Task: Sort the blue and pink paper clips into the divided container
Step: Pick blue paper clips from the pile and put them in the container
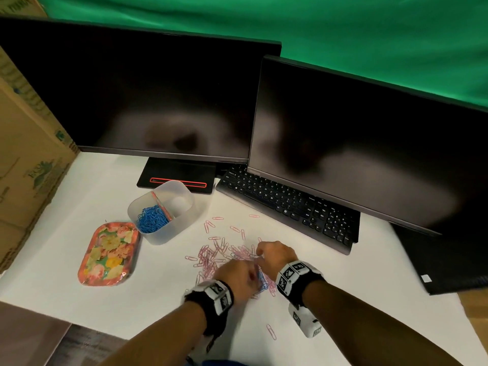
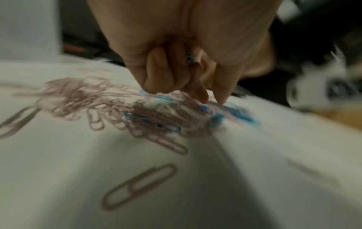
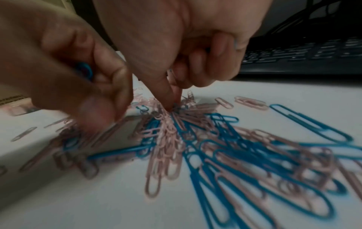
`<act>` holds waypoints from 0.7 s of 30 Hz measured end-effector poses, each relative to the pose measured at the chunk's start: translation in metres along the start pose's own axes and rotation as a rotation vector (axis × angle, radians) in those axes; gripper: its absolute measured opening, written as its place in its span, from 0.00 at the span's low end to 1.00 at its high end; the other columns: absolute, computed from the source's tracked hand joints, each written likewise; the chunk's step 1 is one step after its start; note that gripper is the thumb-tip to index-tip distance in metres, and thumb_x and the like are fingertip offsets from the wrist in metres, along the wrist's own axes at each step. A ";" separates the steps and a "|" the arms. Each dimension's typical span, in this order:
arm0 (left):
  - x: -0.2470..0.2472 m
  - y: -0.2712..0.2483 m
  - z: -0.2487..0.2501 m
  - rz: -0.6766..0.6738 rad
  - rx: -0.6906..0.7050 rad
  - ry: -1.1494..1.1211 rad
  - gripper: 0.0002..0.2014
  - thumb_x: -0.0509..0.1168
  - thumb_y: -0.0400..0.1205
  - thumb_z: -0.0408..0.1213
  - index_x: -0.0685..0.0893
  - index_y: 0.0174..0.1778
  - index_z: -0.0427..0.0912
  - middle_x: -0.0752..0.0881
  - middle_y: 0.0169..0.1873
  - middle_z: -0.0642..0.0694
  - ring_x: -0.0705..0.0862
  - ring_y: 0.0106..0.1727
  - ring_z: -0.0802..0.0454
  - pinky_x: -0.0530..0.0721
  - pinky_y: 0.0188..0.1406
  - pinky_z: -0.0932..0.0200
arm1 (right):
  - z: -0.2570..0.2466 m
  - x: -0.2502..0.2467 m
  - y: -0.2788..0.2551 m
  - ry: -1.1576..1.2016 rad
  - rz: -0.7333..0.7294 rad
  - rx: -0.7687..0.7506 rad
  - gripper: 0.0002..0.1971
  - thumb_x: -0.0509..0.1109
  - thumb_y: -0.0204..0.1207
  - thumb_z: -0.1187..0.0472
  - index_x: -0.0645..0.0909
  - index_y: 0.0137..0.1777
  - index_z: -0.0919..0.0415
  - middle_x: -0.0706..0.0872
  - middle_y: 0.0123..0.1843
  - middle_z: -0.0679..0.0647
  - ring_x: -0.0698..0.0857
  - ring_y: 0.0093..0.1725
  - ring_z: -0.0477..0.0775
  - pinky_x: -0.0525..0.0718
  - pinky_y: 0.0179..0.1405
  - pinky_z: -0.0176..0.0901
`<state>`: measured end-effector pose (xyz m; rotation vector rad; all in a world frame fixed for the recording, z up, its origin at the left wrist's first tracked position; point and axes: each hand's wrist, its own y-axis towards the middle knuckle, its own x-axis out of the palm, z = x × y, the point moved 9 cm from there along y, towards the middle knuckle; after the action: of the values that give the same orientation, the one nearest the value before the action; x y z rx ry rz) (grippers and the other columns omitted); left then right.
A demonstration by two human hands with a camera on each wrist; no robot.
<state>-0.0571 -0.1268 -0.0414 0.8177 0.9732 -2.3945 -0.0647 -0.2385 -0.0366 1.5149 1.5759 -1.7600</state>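
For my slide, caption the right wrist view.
Both hands work a mixed pile of pink and blue paper clips: right hand pinches into it, left hand holds blue clips.

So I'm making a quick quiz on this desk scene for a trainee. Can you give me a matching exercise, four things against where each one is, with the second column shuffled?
Things
1. blue clips already sorted
2. mixed pile of clips
3. flowered tray
4. keyboard

Places
a. under the right-hand monitor
b. left of the container
c. under both hands, left hand and right hand
d. left half of the container

Pairs: 1-d, 2-c, 3-b, 4-a
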 end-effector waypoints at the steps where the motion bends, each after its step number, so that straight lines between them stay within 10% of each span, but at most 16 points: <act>1: 0.008 -0.001 0.006 -0.023 0.041 0.124 0.07 0.64 0.75 0.45 0.85 0.45 0.50 0.89 0.43 0.52 0.86 0.44 0.51 0.83 0.44 0.62 | -0.002 0.001 0.002 -0.031 -0.015 0.010 0.13 0.64 0.78 0.58 0.80 0.62 0.52 0.86 0.62 0.57 0.85 0.60 0.61 0.84 0.59 0.48; 10: 0.014 0.005 0.010 0.002 0.083 0.228 0.09 0.60 0.78 0.42 0.84 0.47 0.47 0.87 0.47 0.47 0.86 0.48 0.45 0.85 0.50 0.56 | 0.008 0.005 0.003 -0.047 -0.084 0.014 0.13 0.64 0.76 0.62 0.79 0.59 0.57 0.86 0.59 0.58 0.85 0.57 0.62 0.83 0.53 0.47; 18: -0.017 0.015 -0.027 0.130 -0.067 -0.314 0.05 0.70 0.76 0.37 0.87 0.35 0.49 0.89 0.38 0.55 0.87 0.41 0.59 0.80 0.39 0.73 | 0.027 -0.006 0.005 0.437 0.006 -0.018 0.05 0.70 0.71 0.60 0.82 0.38 0.49 0.86 0.41 0.45 0.85 0.44 0.48 0.81 0.39 0.32; 21: -0.024 0.018 -0.036 0.156 -0.096 -0.479 0.07 0.74 0.73 0.33 0.88 0.32 0.49 0.91 0.37 0.49 0.89 0.42 0.54 0.85 0.47 0.64 | 0.033 -0.012 0.005 0.569 0.038 -0.030 0.09 0.73 0.69 0.63 0.82 0.32 0.48 0.86 0.36 0.41 0.83 0.41 0.44 0.77 0.38 0.27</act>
<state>-0.0161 -0.1084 -0.0550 0.2497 0.7874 -2.2355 -0.0723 -0.2732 -0.0349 2.1418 1.7865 -1.3383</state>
